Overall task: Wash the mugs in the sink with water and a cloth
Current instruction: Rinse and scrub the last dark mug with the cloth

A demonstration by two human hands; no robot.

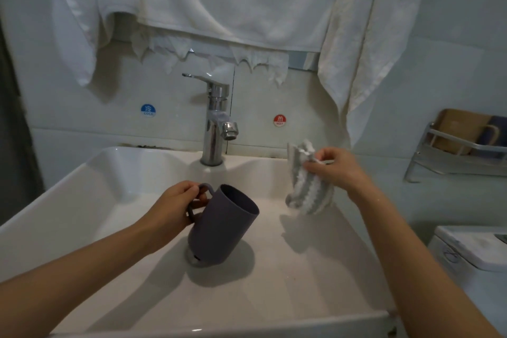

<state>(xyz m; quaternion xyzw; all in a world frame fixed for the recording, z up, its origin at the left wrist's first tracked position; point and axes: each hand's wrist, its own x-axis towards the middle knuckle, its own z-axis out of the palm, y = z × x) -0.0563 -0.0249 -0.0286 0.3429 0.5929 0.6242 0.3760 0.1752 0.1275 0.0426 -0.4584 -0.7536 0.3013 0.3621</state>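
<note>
as the left hand hooks its fingers through the handle of a dark mug and grips it tight, a person stands over a white sink with the wash, by the look of it, barely begun. the mug hangs tilted above the middle of the basin, its mouth up and toward the right and its base down at the drain; whether it touches the basin floor cannot be told. behind it the chrome tap stands on the back ledge, between a blue cold sticker and a red hot sticker, with no water showing at its spout. right of the mug and apart from it, a grey-and-white striped cloth dangles over the basin, pinched at its top between thumb and fingertips of the right hand. farther right, a metal rack on the wall holds a tan mug and a blue mug; whether those are washed or waiting is not plain. no suds or wet sheen can be made out on the dark mug, so wetting, wiping inside and out and rinsing all appear to lie ahead, along with any other mugs.
</note>
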